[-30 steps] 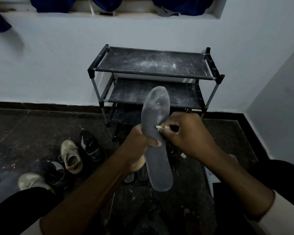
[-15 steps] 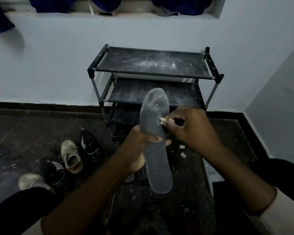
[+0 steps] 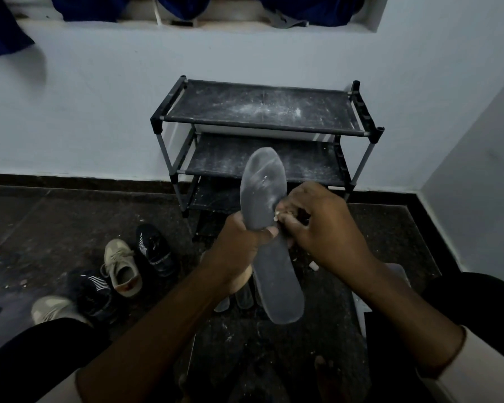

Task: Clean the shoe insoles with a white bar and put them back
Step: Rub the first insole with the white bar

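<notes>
Slid toward 6 o'clock, the right hand (image 3: pixel 323 228) pinches the white bar (image 3: pixel 276 215) against the insole (image 3: pixel 261 184), 3 o'clock edge; the left hand (image 3: pixel 239 242) grips it mid-length, upright at centre; light and bendy, probably best supported there.

One head-worn wide-angle view: looks forward and down, close over left hand (image 3: pixel 239 242) and right hand (image 3: pixel 323 228), shoe rack (image 3: pixel 262 109) against wall (image 3: pixel 99 112) farther ahead.

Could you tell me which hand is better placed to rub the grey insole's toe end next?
Probably right: the right hand pinches the small white bar against the flat grey insole; the left hand grips its middle.
</notes>
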Demonstrator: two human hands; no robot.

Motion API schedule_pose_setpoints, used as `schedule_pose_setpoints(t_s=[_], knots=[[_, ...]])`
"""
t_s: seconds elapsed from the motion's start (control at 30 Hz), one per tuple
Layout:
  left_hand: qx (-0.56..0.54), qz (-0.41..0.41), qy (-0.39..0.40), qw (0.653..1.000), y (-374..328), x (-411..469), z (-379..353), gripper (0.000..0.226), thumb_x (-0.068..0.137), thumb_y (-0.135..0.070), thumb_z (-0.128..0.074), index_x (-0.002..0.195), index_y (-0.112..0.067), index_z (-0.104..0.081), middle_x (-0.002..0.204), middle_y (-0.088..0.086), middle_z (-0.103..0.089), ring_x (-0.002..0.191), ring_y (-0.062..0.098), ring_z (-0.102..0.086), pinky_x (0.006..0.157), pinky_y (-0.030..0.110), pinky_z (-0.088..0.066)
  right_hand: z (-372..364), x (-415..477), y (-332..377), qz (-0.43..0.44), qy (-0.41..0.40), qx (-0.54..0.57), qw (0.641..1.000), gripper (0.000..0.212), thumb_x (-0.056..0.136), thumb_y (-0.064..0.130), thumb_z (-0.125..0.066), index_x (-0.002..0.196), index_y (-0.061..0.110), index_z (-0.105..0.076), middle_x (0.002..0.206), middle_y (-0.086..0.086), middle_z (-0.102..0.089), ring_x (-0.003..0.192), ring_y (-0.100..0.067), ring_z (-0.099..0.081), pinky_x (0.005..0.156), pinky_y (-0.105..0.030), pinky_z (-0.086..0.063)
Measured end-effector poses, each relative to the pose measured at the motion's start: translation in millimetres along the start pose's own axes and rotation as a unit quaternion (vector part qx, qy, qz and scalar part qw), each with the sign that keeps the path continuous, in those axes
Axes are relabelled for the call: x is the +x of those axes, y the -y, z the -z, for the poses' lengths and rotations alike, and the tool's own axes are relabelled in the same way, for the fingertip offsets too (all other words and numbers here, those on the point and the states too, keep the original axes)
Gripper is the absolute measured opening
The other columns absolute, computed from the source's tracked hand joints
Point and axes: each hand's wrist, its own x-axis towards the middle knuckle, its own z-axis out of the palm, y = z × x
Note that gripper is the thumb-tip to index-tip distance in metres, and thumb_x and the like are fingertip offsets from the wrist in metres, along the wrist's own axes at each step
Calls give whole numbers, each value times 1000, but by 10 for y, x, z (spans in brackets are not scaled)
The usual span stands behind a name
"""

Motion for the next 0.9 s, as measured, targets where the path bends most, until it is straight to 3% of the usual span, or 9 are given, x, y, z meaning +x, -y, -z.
schedule_pose_setpoints(t_s=[0.13, 0.23, 0.37, 0.43, 0.57, 0.7, 0.83, 0.9], knots=[[-3, 4, 11, 1000, -15, -24, -23, 24, 93, 15, -55, 104, -1, -69, 94, 22, -74, 82, 32, -74, 71, 39, -63, 18, -2, 16, -59, -42, 36, 997, 19, 85, 15, -80, 104, 16, -77, 94, 4, -67, 84, -5, -64, 76, -17, -52], [8, 3, -11, 1000, -3, -7, -11, 22, 94, 13, -58, 110, 3, -68, 108, 33, -69, 94, 41, -71, 85, 51, -60, -7, -20, 44, -55, -35, 41, 997, 15, 85, 17, -81, 100, 17, -79, 93, 5, -67, 83, -2, -64, 75, -15, -52], [14, 8, -22, 1000, 27, 12, 10, 23, 94, 11, -60, 115, 4, -67, 113, 35, -66, 108, 49, -66, 95, 61, -53, -104, -59, 96, -24, -20, 9, 999, 5, 85, 13, -79, 90, 12, -78, 88, 1, -66, 77, -7, -62, 69, -26, -54], [11, 15, -14, 1000, 36, 7, 5, 25, 94, 11, -58, 115, 2, -67, 112, 32, -68, 106, 47, -68, 91, 56, -57, -102, -29, 92, -25, -31, -6, 999, 3, 86, 10, -75, 83, 8, -74, 82, -1, -67, 75, -9, -61, 68, -33, -53], [-25, 21, 29, 999, 36, -10, -13, 28, 95, 14, -55, 111, -4, -69, 100, 17, -76, 95, 37, -74, 86, 49, -61, -24, 82, 10, -68, -89, 38, 993, 4, 87, 10, -75, 90, 12, -77, 86, 3, -72, 77, -7, -66, 73, -34, -56], [0, 17, 21, 1000, 65, 9, -5, 28, 91, 18, -53, 104, -1, -69, 91, 17, -70, 87, 30, -69, 74, 38, -57, -107, -43, 174, -19, -16, 28, 999, 6, 87, 9, -74, 82, 12, -76, 83, 3, -69, 74, -7, -64, 69, -33, -54], [-43, 28, 38, 998, 53, -20, -32, 31, 93, 17, -55, 118, 1, -67, 107, 21, -74, 96, 35, -74, 90, 51, -60, -17, 114, 14, -41, -68, 38, 996, 10, 87, 7, -73, 78, 9, -76, 76, 0, -71, 71, -8, -64, 70, -37, -53], [-45, 32, 30, 998, 65, -15, -12, 30, 93, 17, -55, 119, 4, -65, 107, 23, -73, 96, 37, -73, 89, 49, -60, -28, 91, 55, -39, -54, 56, 996, 9, 86, 6, -74, 81, 10, -78, 78, 1, -71, 72, -7, -65, 69, -36, -55]])
